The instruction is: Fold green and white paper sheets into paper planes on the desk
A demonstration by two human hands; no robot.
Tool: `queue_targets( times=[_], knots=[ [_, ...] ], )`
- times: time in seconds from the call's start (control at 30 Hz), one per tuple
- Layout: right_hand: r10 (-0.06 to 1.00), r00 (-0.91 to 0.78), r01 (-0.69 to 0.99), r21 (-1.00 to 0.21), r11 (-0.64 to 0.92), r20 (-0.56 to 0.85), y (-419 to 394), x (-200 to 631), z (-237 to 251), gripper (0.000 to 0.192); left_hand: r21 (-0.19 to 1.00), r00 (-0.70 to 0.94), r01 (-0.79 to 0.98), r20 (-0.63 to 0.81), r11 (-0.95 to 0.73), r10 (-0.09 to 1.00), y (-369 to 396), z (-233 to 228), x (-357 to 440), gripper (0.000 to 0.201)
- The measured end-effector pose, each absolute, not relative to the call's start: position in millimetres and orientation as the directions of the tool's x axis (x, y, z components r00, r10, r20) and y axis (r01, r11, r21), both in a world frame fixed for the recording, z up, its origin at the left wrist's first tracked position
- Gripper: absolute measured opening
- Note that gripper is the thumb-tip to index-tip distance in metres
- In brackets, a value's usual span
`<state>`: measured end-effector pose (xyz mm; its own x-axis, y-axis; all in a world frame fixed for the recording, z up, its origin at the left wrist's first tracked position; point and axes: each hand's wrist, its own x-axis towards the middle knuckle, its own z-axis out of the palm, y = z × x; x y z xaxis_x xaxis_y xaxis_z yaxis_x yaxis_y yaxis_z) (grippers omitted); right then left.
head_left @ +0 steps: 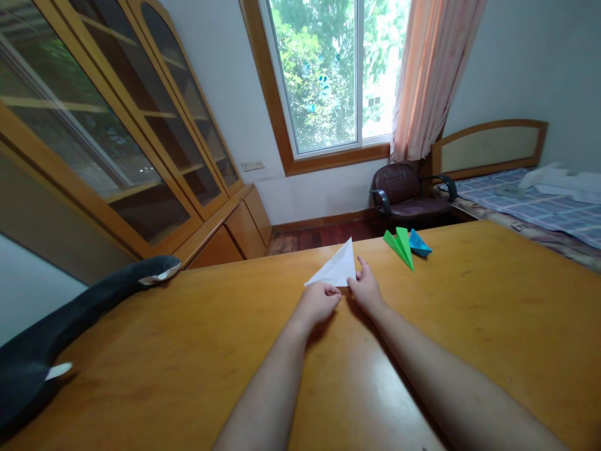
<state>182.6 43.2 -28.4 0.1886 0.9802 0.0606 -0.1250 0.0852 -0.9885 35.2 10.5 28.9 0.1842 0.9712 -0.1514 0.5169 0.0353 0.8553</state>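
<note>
A sheet of white paper point(336, 268), folded into a triangle, is held just above or on the wooden table, its point facing away from me. My right hand point(367, 289) grips its right lower corner, the thumb on the near face and the index finger sticking up beside the edge. At the lower left edge my left hand point(320, 303) is closed, fingers curled inward against the paper; the fingertips' exact grip is partly hidden. Right of my hands lie a green paper plane point(400, 247) and a blue paper boat point(419, 244).
The wooden table point(188, 363) spans the foreground. A dark, curved object with white parts point(94, 307) lies along its left side. Beyond the far edge stand a brown armchair point(408, 191), a bed point(554, 200) and a glass-fronted cabinet point(206, 213).
</note>
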Motion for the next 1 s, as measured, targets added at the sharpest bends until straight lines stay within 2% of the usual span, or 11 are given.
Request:
queue_targets(
  times=[0.03,0.1,0.17,0.23,0.3,0.37,0.47,0.6,0.77,1.0],
  knots=[
    [0.981,0.179,-0.100,-0.990,0.099,0.080,42.6,182.1,-29.3,0.090,0.760,0.128,0.646,-0.019,-0.069,0.992,11.6,37.1,27.7,0.017],
    [0.982,0.147,-0.078,-0.989,0.128,0.115,41.1,180.0,-30.1,0.088,0.559,0.051,0.805,0.266,-0.198,0.963,15.2,48.1,15.4,0.023],
    [0.984,0.099,-0.083,-0.985,0.153,0.145,39.5,178.0,-29.9,0.082,0.462,0.085,0.851,0.346,-0.249,0.934,19.7,48.8,7.7,0.028],
    [0.985,0.053,-0.083,-0.983,0.166,0.162,38.0,177.0,-29.5,0.072,0.504,0.136,0.820,0.286,-0.270,0.948,23.4,39.8,3.8,0.031],
    [0.985,0.039,-0.041,-0.984,0.171,0.169,36.5,177.2,-29.0,0.059,0.621,0.153,0.742,0.211,-0.253,0.965,25.1,26.1,2.0,0.029],
    [0.983,0.045,0.021,-0.984,0.175,0.176,34.9,177.9,-28.6,0.047,0.688,0.116,0.684,0.224,-0.241,0.968,24.6,13.5,1.0,0.027],
    [0.982,0.041,0.071,-0.981,0.179,0.182,33.3,178.2,-28.2,0.039,0.724,0.058,0.652,0.249,-0.226,0.967,21.4,3.4,0.8,0.031],
    [0.986,0.022,0.068,-0.984,0.162,0.164,33.5,177.4,-28.3,0.037,0.717,0.055,0.657,0.261,-0.232,0.964,16.9,0.8,4.3,0.031],
    [0.989,0.002,0.080,-0.985,0.150,0.150,35.3,179.1,-30.4,0.038,0.634,0.051,0.730,0.323,-0.256,0.945,12.1,-0.8,10.8,0.041],
    [0.985,0.015,0.083,-0.982,0.168,0.170,38.4,181.2,-36.1,0.035,0.581,0.091,0.744,0.400,-0.329,0.912,7.6,0.9,12.4,0.040]
  ],
)
